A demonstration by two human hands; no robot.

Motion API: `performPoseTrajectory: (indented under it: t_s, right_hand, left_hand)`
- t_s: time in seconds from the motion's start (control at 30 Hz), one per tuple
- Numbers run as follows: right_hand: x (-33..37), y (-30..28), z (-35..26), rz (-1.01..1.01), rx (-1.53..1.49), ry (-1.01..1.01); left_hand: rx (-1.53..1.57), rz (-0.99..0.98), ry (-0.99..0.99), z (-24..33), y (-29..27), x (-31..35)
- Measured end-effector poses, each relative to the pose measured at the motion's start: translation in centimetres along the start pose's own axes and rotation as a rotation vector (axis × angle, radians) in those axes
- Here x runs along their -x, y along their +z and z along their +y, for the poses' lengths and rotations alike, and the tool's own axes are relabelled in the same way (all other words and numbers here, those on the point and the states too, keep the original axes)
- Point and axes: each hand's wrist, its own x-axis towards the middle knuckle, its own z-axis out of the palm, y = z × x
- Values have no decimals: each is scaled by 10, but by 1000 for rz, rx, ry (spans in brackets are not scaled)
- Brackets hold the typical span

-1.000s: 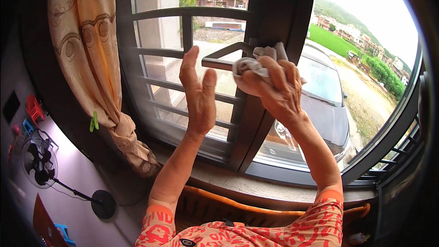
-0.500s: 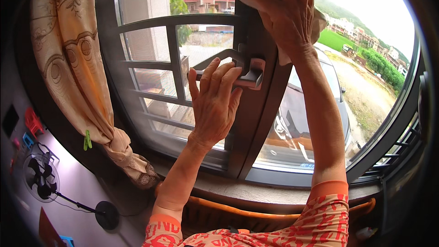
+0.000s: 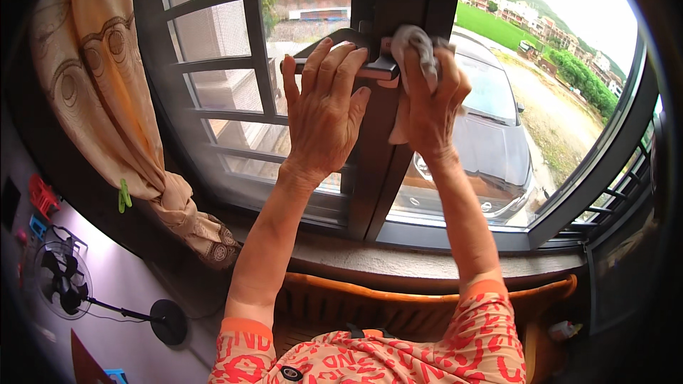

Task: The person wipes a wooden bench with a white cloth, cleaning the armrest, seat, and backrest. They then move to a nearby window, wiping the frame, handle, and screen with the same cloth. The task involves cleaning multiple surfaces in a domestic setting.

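Observation:
My left hand [image 3: 321, 117] is at the dark window handle [image 3: 378, 70], its fingers laid over the bar and bent at the tips. The thumb hangs below the bar. Just right of the handle's base, my right hand [image 3: 435, 103] grips a crumpled pale grey cloth [image 3: 413, 48]. The cloth is bunched between the fingers and hangs down against the dark window frame [image 3: 377, 163]. Part of it is hidden behind the hand. Both arms reach up from orange patterned sleeves.
Barred window panes [image 3: 220, 92] stand on the left beside a tied curtain [image 3: 153, 171] with a green clip [image 3: 124, 195]. A sill [image 3: 398, 259] and a wooden bench back [image 3: 427, 299] run below. Outside is a parked car [image 3: 477, 149]. A floor fan [image 3: 64, 277] stands at lower left.
My right hand has come down along the frame with the cloth, from the top to beside the handle. My left hand stays at the handle. The view has tilted downward.

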Motion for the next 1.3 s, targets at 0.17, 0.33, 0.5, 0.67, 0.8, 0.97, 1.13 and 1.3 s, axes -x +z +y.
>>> performPoseTrajectory:
  t_s: [0.17,0.33,0.5,0.67,0.8,0.97,1.13,1.3]
  right_hand:
    - [97,0,-35,-121,-46,1]
    - [143,-9,-41,-310,-65,-118]
    - [80,-5,-22,-195,-76,-199]
    - [41,-4,-22,-135,49,-123]
    - [78,9,-41,-90,-50,-77]
    - [143,10,-47,-165,-8,-109]
    - [209,-8,-48,-387,63,-112]
    - [209,-22,-32,-371,-80,-87]
  left_hand:
    - [11,-33,15,-1,-4,1]
    - [53,-82,34,-8,-10,1]
    - [86,-110,27,-12,-15,0]
    - [114,-104,34,-12,-11,-1]
    - [91,-89,36,-12,-9,2]
    - [91,-80,30,-8,-4,3]
    - [90,-105,32,-7,-8,1]
    - [58,-133,47,-9,-11,1]
